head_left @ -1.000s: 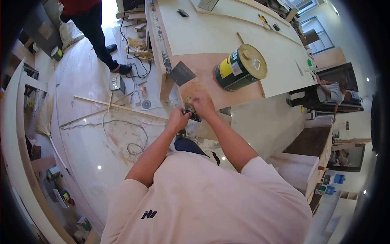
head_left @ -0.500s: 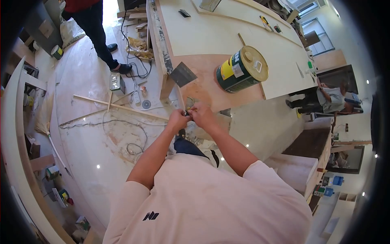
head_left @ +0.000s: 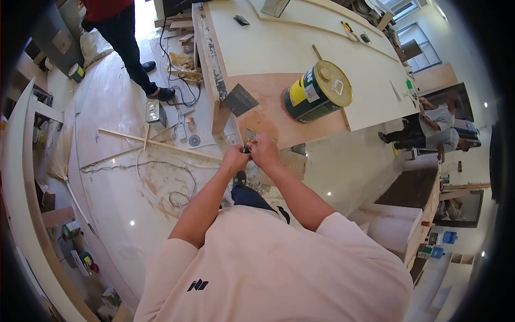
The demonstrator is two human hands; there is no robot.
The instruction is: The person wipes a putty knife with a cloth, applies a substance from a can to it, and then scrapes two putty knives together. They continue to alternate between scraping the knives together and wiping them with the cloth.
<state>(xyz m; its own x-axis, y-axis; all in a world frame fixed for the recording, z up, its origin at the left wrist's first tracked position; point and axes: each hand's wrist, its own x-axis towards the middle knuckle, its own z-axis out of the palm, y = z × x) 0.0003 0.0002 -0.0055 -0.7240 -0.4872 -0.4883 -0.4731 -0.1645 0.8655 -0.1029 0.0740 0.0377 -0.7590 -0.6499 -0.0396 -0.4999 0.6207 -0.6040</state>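
Observation:
My left hand [head_left: 235, 159] and my right hand [head_left: 263, 152] meet just off the near edge of the workbench [head_left: 370, 91], fingers pinched together. Between the fingertips is a small dark thing [head_left: 247, 149] with a bit of yellow at its top; I cannot tell what it is. Beyond the hands, a dark flat square sheet [head_left: 241, 100] lies over the bench corner. To its right a large green and yellow metal can [head_left: 317, 92] stands on the bare reddish board, lid on and wire handle folded up.
Wooden strips [head_left: 155, 142], a metal tin [head_left: 155, 115] and cables lie on the dusty floor to the left. A person in dark trousers [head_left: 126, 51] stands beyond them. Two people [head_left: 437, 126] are at the far right. A broom [head_left: 61, 161] leans at the left.
Both hands stay pinched together in nearly the same place, with a slight shift of the right fingers. A second person shows more clearly at the far right.

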